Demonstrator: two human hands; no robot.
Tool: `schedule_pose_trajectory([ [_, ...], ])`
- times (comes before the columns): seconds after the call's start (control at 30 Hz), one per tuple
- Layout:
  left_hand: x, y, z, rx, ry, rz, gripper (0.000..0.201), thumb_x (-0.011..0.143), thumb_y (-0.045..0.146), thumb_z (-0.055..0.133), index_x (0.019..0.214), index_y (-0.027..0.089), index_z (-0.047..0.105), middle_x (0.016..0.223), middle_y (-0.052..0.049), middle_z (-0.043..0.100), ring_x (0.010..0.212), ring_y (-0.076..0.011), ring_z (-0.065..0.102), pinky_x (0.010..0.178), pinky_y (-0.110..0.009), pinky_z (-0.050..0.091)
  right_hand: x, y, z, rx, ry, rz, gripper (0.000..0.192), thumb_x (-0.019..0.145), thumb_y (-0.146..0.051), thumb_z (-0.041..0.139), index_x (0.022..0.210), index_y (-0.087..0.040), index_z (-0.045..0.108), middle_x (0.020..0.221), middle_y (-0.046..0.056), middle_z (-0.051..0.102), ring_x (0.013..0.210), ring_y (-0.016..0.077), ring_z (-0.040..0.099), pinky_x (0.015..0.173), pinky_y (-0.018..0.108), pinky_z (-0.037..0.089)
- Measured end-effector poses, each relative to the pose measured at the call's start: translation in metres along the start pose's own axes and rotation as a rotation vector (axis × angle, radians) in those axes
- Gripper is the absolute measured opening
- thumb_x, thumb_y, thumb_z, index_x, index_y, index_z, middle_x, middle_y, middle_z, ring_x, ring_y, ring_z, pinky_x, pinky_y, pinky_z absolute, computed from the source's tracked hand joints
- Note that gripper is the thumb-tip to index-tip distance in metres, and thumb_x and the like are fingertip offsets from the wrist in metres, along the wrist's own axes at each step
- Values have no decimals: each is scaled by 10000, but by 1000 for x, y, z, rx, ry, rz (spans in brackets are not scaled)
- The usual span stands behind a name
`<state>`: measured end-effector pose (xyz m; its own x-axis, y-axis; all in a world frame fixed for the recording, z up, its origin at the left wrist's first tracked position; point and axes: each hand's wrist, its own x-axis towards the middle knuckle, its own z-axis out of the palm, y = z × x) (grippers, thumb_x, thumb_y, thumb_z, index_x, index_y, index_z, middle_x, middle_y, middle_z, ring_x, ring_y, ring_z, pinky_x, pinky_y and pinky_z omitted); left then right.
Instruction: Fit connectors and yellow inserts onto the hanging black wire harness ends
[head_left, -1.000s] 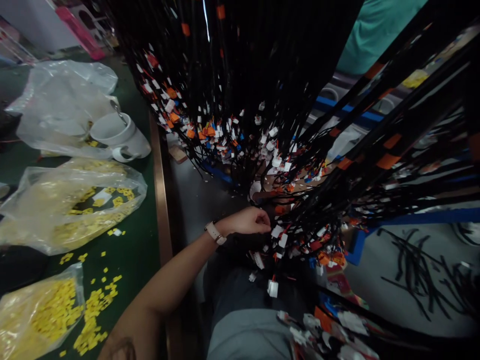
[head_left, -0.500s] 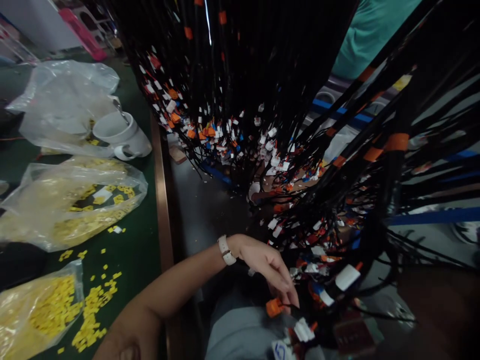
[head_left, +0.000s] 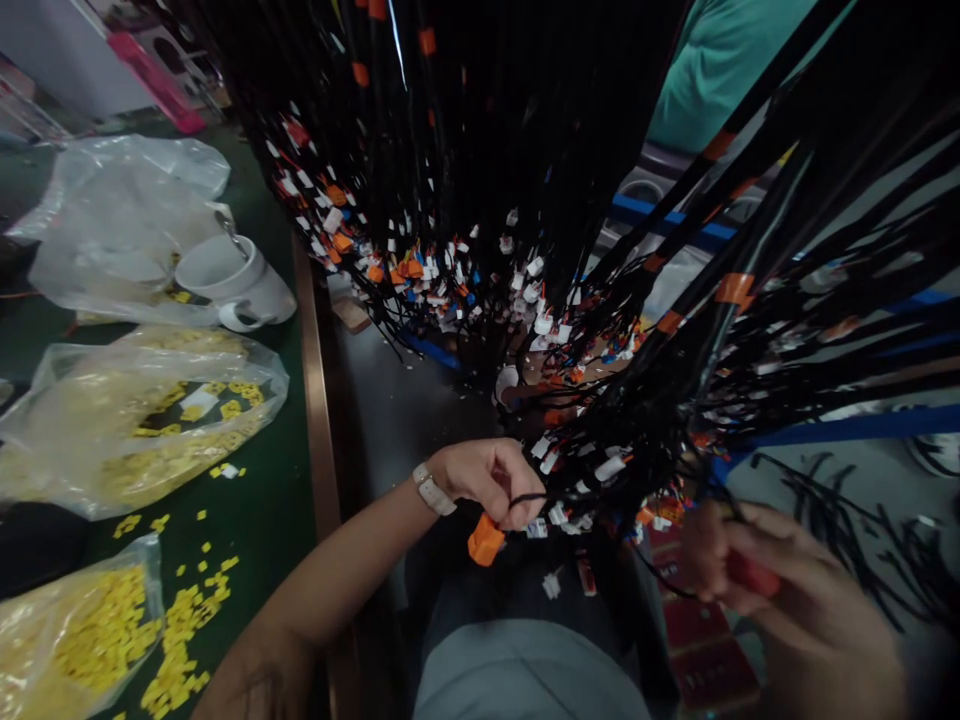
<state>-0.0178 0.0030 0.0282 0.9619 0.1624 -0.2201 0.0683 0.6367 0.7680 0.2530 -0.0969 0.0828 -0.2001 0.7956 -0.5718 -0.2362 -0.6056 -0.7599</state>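
Orange, the connector (head_left: pixel 486 541) sits just below the left hand (head_left: pixel 499 485), which pinches its black cable (head_left: pixel 529 497), while the right hand (head_left: pixel 787 580) lies farther off, curled around a red object (head_left: pixel 753 576) (too blurred to name). Near the desk's (head_left: pixel 259 545) right edge sits a white mug (head_left: pixel 259 285) with a spoon (head_left: pixel 229 228); plastic bags (head_left: pixel 82 370) beside it contain yellow pieces (head_left: pixel 112 610).

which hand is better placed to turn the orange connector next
Left, probably: the left hand holds the black cable close to the orange connector. The right hand is farther off, blurred, and seems to grip a red object.
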Motion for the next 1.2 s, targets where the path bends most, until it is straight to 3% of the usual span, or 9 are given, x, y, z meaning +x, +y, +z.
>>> schedule_pose_trajectory([
  [0.13,8,-6,6,-86,172,99,402,428,463,828,558,124,654,552,-49,598,501,-115,521,496,-241,404,20,14,35,-28,-173,30,175,807,-325,620,797,-166,691,755,63,668,687,155,610,642,275,507],
  [0.23,15,-5,7,-57,381,150,378,557,430,785,709,112,647,623,-27,605,527,-89,527,522,-214,402,40,22,50,149,-136,77,203,806,-320,629,954,-189,676,969,75,678,928,209,621,800,380,531],
  [0.37,19,-4,-1,131,581,200,342,695,439,678,769,113,608,579,9,550,507,-81,500,491,-201,372,59,25,59,302,-155,114,318,830,-370,597,1085,-184,628,1144,105,634,1031,245,609,853,429,520],
  [0.57,19,-7,-14,410,751,242,317,703,427,659,681,116,602,618,20,546,582,-79,479,555,-199,360,82,23,72,351,-76,153,210,835,-345,601,943,-171,649,888,66,702,900,234,670,772,441,554],
  [0.63,19,-6,-17,446,784,265,296,713,408,650,670,120,602,626,22,544,591,-80,479,559,-198,359,90,21,76,361,-128,208,205,859,-331,569,898,-146,647,850,76,709,870,242,683,742,427,561],
  [0.8,18,-4,-21,375,826,257,286,737,403,633,712,118,625,631,26,542,573,-64,462,525,-180,341,111,14,86,423,-218,348,286,938,-307,414,899,-128,633,829,105,719,722,197,706,641,334,575],
  [0.97,19,-6,-30,-110,911,285,494,749,565,561,945,117,629,742,-28,609,661,-104,560,633,-224,448,133,5,91,604,-112,386,285,947,-271,392,834,-133,614,687,57,690,558,116,658,556,230,564],
  [1.07,17,-10,-38,-199,816,208,632,760,683,419,917,109,632,767,-67,642,711,-146,603,695,-288,480,146,-4,91,793,-99,417,279,951,-257,373,818,-143,591,686,39,657,501,71,598,502,159,539],
  [1.2,18,-17,-40,-268,543,132,693,768,712,343,873,98,645,820,-112,673,774,-183,622,808,-378,466,153,-18,89,1002,-203,409,186,934,-202,386,858,-173,553,778,29,629,522,50,564,470,123,530],
])
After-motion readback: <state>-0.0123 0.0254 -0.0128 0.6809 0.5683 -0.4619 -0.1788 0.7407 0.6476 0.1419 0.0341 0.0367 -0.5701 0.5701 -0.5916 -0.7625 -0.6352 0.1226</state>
